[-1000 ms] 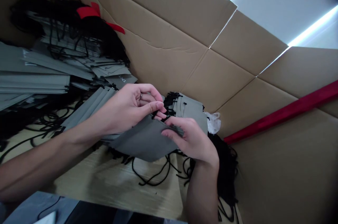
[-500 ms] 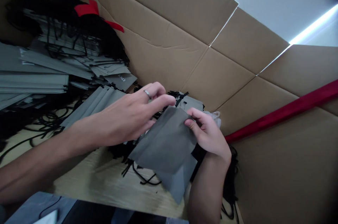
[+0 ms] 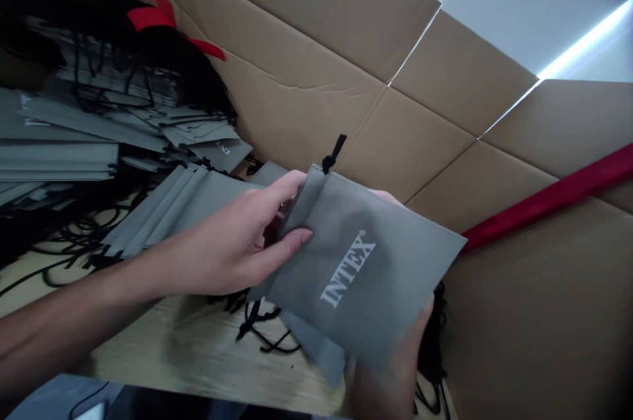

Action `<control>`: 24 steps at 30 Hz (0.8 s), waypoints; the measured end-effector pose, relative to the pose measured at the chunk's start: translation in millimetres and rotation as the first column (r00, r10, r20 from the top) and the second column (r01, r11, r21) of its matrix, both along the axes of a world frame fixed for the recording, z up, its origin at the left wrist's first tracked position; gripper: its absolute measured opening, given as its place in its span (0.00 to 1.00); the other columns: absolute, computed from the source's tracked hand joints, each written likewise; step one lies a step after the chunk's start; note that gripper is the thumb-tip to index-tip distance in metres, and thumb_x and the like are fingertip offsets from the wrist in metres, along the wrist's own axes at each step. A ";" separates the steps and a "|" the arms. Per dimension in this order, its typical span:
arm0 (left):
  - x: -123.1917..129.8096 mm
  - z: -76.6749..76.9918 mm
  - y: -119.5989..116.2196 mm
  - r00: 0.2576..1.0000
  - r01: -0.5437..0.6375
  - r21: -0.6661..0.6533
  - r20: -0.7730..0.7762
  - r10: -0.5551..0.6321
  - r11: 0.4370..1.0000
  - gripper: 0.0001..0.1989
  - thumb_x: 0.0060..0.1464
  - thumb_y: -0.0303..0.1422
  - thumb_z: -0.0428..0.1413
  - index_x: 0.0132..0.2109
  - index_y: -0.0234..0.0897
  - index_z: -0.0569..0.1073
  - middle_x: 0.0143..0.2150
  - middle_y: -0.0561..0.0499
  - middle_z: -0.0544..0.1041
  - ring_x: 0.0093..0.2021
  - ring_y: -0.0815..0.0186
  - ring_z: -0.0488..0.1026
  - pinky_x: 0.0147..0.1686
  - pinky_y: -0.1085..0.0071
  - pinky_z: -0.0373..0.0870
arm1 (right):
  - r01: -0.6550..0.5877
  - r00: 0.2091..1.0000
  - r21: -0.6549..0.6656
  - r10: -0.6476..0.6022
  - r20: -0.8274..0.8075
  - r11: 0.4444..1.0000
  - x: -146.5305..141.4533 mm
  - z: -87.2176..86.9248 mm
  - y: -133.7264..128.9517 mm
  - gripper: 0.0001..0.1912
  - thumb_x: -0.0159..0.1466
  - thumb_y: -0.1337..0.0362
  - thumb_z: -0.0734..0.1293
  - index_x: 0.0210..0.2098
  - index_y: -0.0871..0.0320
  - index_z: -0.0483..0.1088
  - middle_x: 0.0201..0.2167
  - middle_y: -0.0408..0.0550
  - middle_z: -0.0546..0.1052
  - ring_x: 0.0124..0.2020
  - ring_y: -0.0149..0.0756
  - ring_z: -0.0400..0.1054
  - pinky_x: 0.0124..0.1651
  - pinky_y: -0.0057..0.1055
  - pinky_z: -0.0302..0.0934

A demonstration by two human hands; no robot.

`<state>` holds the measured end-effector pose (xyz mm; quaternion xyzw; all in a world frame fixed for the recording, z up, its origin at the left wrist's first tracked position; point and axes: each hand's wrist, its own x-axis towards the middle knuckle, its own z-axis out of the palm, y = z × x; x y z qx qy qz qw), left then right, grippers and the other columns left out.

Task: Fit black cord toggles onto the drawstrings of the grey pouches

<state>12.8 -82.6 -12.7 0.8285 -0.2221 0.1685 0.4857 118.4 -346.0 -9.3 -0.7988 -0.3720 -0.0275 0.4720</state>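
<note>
A grey drawstring pouch [image 3: 386, 262] printed "INTEX" faces up in front of me, with a black knotted cord at its top edge. My left hand [image 3: 247, 242] grips its left edge, thumb on the front and fingers behind. Most of my right hand [image 3: 388, 197] is hidden behind the pouch; only a bit of it shows over the top edge, so its grip cannot be made out. Beneath lies another grey pouch [image 3: 324, 351], with black cords beside it.
Stacked grey pouches [image 3: 59, 156] and black cords fill the left, with a red strip [image 3: 153, 16] on top. More pouches [image 3: 173, 209] lie behind my left forearm. Cardboard walls [image 3: 306, 44] stand behind; a dark red band [image 3: 548, 199] crosses at right. The tabletop [image 3: 198, 347] is pale.
The pouch has been turned and raised, so its printed side and knotted cord now show. My left hand has closed on its edge, and my right hand has gone behind it.
</note>
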 end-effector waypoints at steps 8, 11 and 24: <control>1.3 5.5 4.4 0.971 0.144 0.108 -0.208 -0.119 0.984 0.03 0.65 0.34 0.62 0.43 0.40 0.78 0.34 0.53 0.80 0.30 0.66 0.75 0.26 0.72 0.66 | -0.064 0.947 0.303 0.154 -0.281 0.951 -24.0 9.5 8.6 0.30 0.73 0.34 0.74 0.59 0.51 0.85 0.50 0.55 0.89 0.49 0.49 0.86 0.52 0.43 0.81; 1.5 3.5 3.2 0.960 0.186 0.152 -0.239 -0.146 0.971 0.08 0.67 0.37 0.61 0.39 0.40 0.79 0.31 0.54 0.78 0.29 0.67 0.72 0.25 0.71 0.62 | -0.093 0.947 0.203 0.149 -0.285 0.975 -22.8 15.1 13.7 0.19 0.65 0.57 0.87 0.53 0.51 0.86 0.42 0.48 0.90 0.41 0.41 0.86 0.45 0.33 0.80; 4.2 1.7 -14.2 0.999 0.034 -0.314 0.026 -0.028 0.949 0.03 0.66 0.32 0.68 0.45 0.37 0.84 0.40 0.52 0.86 0.40 0.71 0.83 0.42 0.80 0.82 | -0.072 0.994 0.246 0.090 -0.063 0.967 -37.2 6.7 28.6 0.15 0.65 0.66 0.85 0.37 0.52 0.75 0.35 0.42 0.85 0.36 0.36 0.83 0.39 0.30 0.77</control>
